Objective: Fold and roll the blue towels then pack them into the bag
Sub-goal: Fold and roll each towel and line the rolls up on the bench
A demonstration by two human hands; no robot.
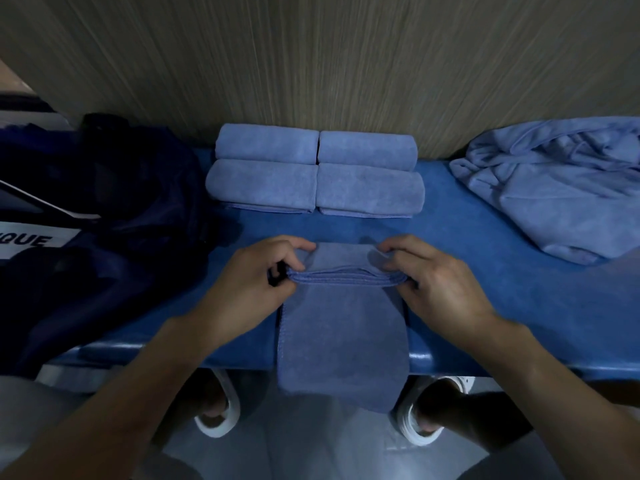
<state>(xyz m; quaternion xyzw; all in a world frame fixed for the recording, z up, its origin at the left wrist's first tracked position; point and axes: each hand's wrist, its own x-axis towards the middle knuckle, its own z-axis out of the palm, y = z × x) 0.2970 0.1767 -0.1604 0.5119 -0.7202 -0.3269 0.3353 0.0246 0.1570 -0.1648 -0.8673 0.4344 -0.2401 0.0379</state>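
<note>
Pinching the folded towel (341, 327) at its far doubled edge, left hand (249, 282) and right hand (440, 289) grip each corner; soft, light, floppy cloth.

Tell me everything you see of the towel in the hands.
The towel is a blue, fleecy cloth with stitched hems, folded into a long strip. It lies on the blue table, near end hanging over the edge. Its far end is doubled into stacked layers, pinched at each side by the left hand and right hand.
</note>
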